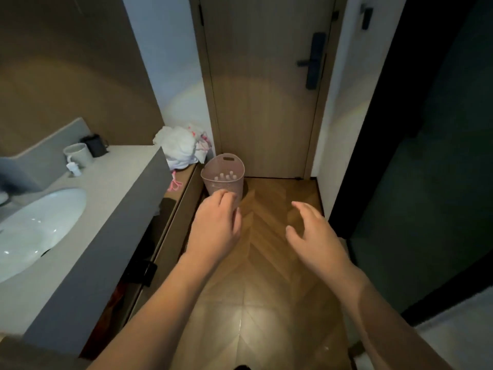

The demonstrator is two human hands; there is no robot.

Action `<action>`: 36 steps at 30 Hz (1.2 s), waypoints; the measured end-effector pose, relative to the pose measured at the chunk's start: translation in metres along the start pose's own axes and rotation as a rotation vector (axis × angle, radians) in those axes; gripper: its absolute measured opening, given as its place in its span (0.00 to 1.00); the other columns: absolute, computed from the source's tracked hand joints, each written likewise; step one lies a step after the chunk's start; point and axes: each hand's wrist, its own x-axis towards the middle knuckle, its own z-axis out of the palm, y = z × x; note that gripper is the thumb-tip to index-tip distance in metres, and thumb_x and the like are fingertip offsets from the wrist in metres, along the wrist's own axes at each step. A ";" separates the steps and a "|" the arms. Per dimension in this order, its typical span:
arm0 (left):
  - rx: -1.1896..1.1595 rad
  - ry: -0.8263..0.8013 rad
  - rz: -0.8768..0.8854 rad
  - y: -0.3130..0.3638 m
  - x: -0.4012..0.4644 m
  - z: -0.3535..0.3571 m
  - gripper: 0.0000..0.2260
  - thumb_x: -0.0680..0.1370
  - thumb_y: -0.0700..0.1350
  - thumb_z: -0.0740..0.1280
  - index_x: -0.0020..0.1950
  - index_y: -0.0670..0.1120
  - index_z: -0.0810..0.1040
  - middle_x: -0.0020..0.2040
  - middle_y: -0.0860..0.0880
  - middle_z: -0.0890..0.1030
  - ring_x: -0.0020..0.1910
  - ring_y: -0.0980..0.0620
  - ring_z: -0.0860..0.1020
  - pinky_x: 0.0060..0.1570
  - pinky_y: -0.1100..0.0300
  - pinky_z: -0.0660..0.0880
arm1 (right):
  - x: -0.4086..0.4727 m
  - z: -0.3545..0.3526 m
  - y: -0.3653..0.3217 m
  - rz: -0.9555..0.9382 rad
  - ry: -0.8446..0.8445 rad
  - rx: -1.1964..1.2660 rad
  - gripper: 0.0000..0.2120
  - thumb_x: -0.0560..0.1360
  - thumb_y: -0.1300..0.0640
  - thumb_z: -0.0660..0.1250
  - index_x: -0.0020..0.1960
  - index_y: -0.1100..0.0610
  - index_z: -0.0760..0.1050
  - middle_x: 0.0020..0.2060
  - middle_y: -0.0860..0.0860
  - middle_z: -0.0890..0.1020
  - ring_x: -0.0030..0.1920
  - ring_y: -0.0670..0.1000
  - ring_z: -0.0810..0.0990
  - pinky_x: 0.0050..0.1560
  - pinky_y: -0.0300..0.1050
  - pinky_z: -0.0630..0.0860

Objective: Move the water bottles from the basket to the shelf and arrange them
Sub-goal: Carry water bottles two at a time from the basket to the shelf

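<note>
Both hands reach empty toward the pink basket [222,177] at centre frame, on the floor by the door: left hand [217,225] loosely curled, right hand [310,233] spread open. White bottle caps [226,176] show inside. Best to grip one bottle's neck and lift straight up. No writing is legible.

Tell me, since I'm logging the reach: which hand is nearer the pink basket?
Left. The left hand reaches just in front of the pink basket, overlapping its lower wall in view. The right hand hangs open over the floor, well off to the basket's right.
</note>
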 end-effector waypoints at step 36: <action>-0.036 -0.052 -0.602 -0.246 0.730 0.397 0.12 0.78 0.44 0.64 0.60 0.43 0.76 0.54 0.42 0.78 0.52 0.43 0.77 0.52 0.49 0.75 | 0.967 0.094 0.106 -0.270 -0.482 -0.054 0.27 0.80 0.53 0.63 0.76 0.49 0.61 0.74 0.47 0.65 0.65 0.51 0.73 0.66 0.51 0.72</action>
